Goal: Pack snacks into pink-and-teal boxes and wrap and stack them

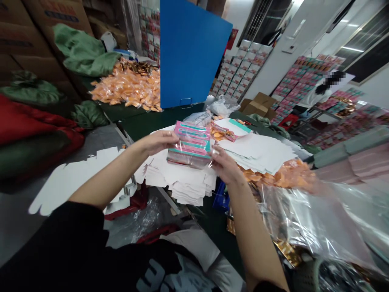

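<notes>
A pink-and-teal box in clear plastic wrap point(192, 142) is held between my two hands above a pile of white cardboard sheets point(190, 184). My left hand point(161, 142) pinches the box's upper left edge, with the thumb hidden from clear view. On the other side, my right hand point(225, 162) has its fingers bent against the lower right corner, where the film is bunched and shiny. Just behind the box lie a crumpled clear bag point(197, 118) and an opened pink-and-white carton piece point(232, 127).
Orange packets point(130, 87) are heaped at the back left, beside a standing blue panel point(191, 56). More orange pieces point(282, 174) and clear plastic bags point(304, 211) lie at the right. Flat white cards point(82, 176) sit left. A person point(322, 93) is among stacked boxes point(298, 77).
</notes>
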`<move>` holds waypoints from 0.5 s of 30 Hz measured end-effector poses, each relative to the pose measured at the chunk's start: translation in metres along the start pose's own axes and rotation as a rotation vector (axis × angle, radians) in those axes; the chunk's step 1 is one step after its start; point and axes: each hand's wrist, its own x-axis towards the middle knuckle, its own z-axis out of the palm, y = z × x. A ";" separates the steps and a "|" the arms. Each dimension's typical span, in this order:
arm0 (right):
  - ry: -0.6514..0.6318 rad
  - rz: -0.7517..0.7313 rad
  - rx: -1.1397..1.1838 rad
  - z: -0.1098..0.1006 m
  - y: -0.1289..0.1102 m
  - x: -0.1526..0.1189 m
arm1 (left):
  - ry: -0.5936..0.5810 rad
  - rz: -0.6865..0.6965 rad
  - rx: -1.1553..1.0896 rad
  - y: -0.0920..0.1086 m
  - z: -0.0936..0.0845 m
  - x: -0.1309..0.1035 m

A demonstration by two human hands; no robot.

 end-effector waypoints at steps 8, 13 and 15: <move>0.056 -0.345 -0.084 -0.020 -0.074 0.081 | 0.275 0.252 -0.093 0.079 -0.046 0.147; 0.082 -0.278 -0.091 -0.011 -0.039 0.099 | 0.285 0.255 -0.180 0.095 -0.071 0.228; 0.099 -0.253 -0.159 -0.009 -0.020 0.107 | 0.304 0.247 -0.194 0.097 -0.076 0.246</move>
